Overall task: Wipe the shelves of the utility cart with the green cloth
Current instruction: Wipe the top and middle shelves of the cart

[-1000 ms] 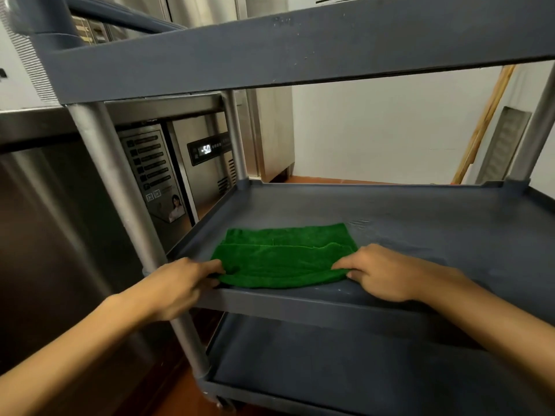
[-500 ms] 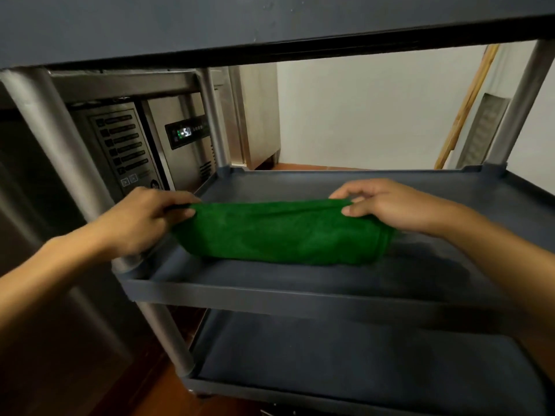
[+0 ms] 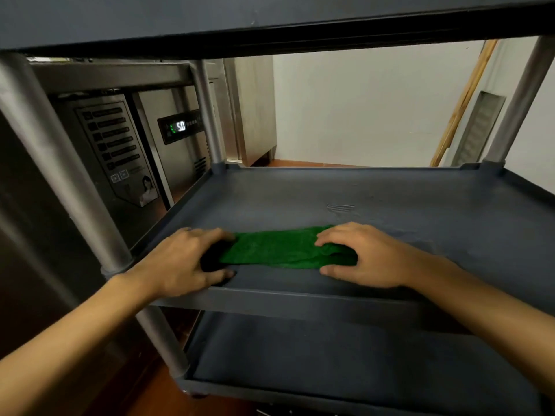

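The green cloth point(image 3: 279, 249) lies folded into a narrow strip near the front of the dark grey middle shelf point(image 3: 375, 199) of the utility cart. My left hand point(image 3: 186, 259) presses down on the cloth's left end, fingers curled over it. My right hand point(image 3: 360, 256) lies flat on the right end, thumb along the front edge. The cart's top shelf point(image 3: 270, 16) spans the top of the view, and the bottom shelf point(image 3: 330, 361) shows below my arms.
Grey metal posts stand at the cart's corners, one at the front left point(image 3: 60, 163) and one at the back right point(image 3: 516, 100). A stainless steel refrigerator point(image 3: 180, 130) with a lit display stands to the left. A white wall point(image 3: 360, 109) and a wooden stick point(image 3: 462, 106) lie behind.
Both hands lifted the cloth off the shelf by its edge, folded it over, then laid it back down as a narrower strip. My view dropped below the top shelf.
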